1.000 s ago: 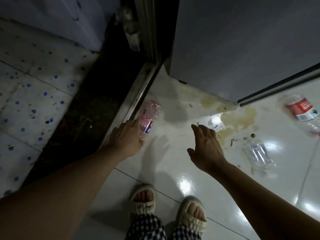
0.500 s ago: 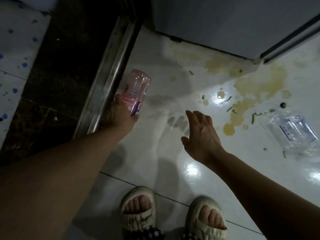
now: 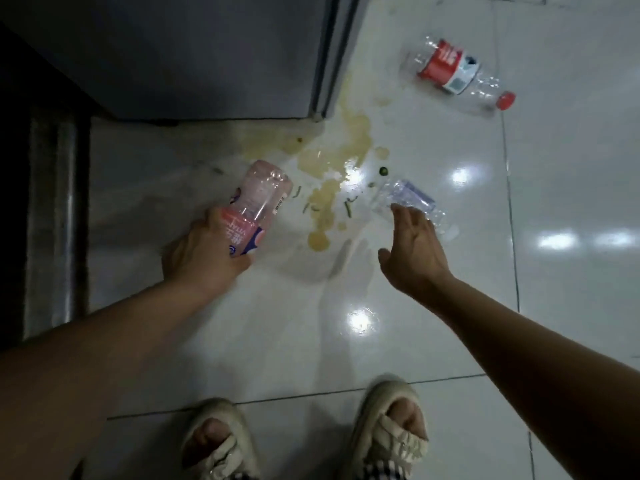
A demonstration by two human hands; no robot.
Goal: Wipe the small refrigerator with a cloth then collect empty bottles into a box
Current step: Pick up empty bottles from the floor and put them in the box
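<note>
- Left hand (image 3: 204, 258) grips the pink-labelled bottle (image 3: 254, 206), now lifted off the floor (image 3: 571, 306) by the door track; one bottle collected
- Right hand (image 3: 414, 251), fingers spread, has reached the clear bottle (image 3: 405, 199) beside the yellow spill (image 3: 332, 168)
- Red-labelled bottle (image 3: 453, 72) lies beyond, past the refrigerator (image 3: 180, 53) corner; no box visible

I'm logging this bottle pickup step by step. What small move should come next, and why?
Probably lower the right hand and close it on the clear bottle: its open fingers hover at that bottle, while the left hand already grips the pink-labelled bottle.
</note>
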